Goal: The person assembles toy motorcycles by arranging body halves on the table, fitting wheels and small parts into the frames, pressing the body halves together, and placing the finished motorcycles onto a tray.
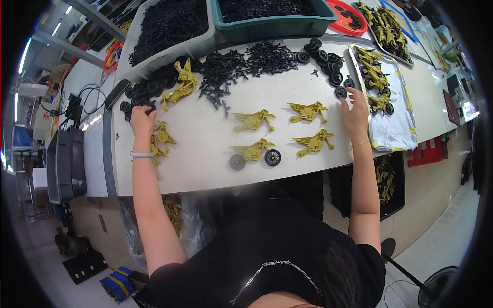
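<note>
Near edge of the worktable (203, 167) is curving across in front of the torso. Just inside it, a yellow frame (254, 150) is sitting with two wheels, the right-hand black wheel (272, 157) plain, the left one blurred. Three more are lying around it: lower-right frame (313, 142), upper-left frame (254, 121), upper-right frame (307, 112) — white tabletop showing between all four and out to both hands.

Left hand (143, 119) is curling its fingers down at the near end of the left wheel pile (154, 84), loose yellow frames (164, 134) lying just beside it. Can't tell if it's gripping a wheel. Right hand (356, 114) is holding thumb and forefinger parted, nothing visible between, tips just beside the right wheel pile (331, 66); contact unclear. Its outer side is running tight against the lined tray (387, 131).

Beyond, small black parts (223, 72) are spreading mid-table — crowding toward the white bin (206, 41) and teal bin (272, 30), which are walling off the far side.
</note>
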Tool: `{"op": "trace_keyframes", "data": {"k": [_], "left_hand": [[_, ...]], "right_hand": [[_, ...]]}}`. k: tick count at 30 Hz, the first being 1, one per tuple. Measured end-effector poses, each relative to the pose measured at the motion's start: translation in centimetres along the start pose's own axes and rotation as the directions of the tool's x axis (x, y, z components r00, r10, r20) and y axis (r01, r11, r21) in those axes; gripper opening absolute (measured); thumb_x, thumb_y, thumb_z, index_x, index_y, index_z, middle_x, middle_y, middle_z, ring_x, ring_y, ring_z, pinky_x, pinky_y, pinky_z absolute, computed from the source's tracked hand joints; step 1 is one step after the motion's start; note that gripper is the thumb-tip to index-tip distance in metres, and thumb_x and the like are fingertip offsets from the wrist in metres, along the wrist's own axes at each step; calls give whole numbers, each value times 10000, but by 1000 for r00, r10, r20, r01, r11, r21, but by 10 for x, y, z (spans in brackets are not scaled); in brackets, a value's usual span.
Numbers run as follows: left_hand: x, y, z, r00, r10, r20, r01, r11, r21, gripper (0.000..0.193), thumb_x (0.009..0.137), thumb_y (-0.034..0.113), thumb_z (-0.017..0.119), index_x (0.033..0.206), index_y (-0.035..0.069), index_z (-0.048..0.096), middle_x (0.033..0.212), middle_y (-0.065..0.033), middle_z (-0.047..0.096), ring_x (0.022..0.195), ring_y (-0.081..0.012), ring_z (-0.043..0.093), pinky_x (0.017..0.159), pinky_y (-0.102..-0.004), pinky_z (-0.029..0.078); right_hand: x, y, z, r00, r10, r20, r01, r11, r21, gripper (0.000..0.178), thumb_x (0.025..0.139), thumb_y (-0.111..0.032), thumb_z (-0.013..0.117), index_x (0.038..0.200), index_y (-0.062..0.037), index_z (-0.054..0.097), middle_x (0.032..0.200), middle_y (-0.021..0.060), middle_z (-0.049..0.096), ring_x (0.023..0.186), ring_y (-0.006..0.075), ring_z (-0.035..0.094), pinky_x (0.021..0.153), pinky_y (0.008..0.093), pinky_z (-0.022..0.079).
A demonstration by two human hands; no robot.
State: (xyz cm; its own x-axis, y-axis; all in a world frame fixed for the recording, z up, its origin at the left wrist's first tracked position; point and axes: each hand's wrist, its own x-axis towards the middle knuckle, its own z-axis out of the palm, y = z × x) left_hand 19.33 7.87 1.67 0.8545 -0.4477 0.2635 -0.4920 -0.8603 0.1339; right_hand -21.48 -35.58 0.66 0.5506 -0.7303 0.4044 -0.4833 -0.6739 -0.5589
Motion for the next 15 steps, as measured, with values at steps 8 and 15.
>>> {"op": "trace_keyframes", "data": {"k": [8, 15], "left_hand": [[-18, 12, 0, 995, 28, -92, -24, 999, 44, 270, 711, 184, 762, 933, 43, 702, 1000, -127, 629, 934, -306, 602, 824, -387, 478], [-27, 19, -13, 993, -111, 41, 111, 994, 11, 152, 782, 113, 680, 907, 40, 632, 973, -160, 646, 904, -362, 606, 769, -436, 476]], "right_hand": [[9, 17, 15, 997, -58, 48, 64, 989, -134, 172, 762, -97, 701, 870, -38, 582, 975, 101, 620, 944, 321, 573, 816, 399, 458], [-7, -46, -11, 995, -89, 51, 80, 986, 147, 289, 768, -57, 711, 1039, -48, 609, 1031, 94, 632, 939, 256, 603, 805, 339, 483]]}}
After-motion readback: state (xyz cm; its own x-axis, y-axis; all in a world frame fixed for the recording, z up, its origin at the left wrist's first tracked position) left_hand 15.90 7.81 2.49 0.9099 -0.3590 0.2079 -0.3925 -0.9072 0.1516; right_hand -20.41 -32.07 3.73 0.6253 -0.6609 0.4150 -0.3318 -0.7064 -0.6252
